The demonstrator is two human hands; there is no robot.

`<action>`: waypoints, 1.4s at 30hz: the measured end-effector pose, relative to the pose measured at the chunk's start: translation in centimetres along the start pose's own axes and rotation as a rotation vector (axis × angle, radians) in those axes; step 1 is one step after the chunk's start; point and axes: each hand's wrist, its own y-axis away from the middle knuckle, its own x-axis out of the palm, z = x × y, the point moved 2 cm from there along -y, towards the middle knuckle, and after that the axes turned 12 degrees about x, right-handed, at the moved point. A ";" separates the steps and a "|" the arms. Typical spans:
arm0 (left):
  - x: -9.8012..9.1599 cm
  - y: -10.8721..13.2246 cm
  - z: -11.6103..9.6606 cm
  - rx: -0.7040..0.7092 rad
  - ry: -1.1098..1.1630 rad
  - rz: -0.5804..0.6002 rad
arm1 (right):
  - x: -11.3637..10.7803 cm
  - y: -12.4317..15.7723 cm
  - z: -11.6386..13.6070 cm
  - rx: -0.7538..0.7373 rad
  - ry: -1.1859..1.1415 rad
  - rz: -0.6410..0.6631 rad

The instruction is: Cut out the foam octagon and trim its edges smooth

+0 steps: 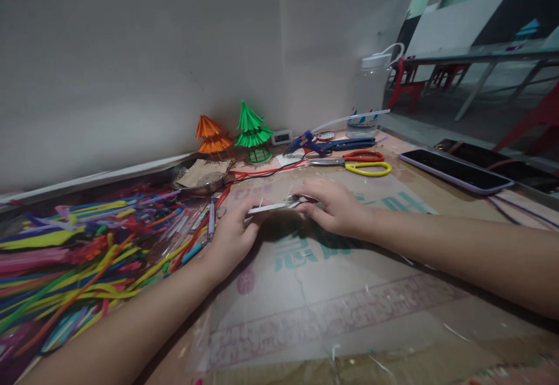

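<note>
Both hands are up over the work surface with fingers curled in close, nothing spread wide. The left hand [233,230] has one end of a thin white strip [271,207] pinched, and the right hand [336,205] is closed on the other end, where there's a small shiny bit I honestly can't make out. So the strip hangs between the two, above the printed plastic sheet [301,315].

My worry: with just the ends held, uneven pressure or a twist could bend it or pop it loose. White scraps litter the sheet, so a dropped little piece would be easy to lose.

Further out, just beyond the right hand, there's the scissors [369,165] and the blue glue gun [305,143]; can't tell if it's hot, but a careless reach could mean a burn. The green paper tree [253,131] and orange one [212,137] look tippy if bumped. Messy strip pile [87,274] on the left, phone [456,170] on the right.
</note>
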 end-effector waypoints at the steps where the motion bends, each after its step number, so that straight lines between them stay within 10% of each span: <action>1: 0.0 0.1 0.0 0.007 -0.011 0.010 | 0.0 0.1 0.1 -0.009 0.012 0.010; 22: 0.1 0.4 -0.2 0.011 -0.035 0.065 | -0.1 0.0 0.5 -0.108 0.064 0.016; 42: 0.8 -0.2 0.1 -0.259 0.394 -0.092 | 0.5 -0.7 -0.8 0.313 -0.283 -0.014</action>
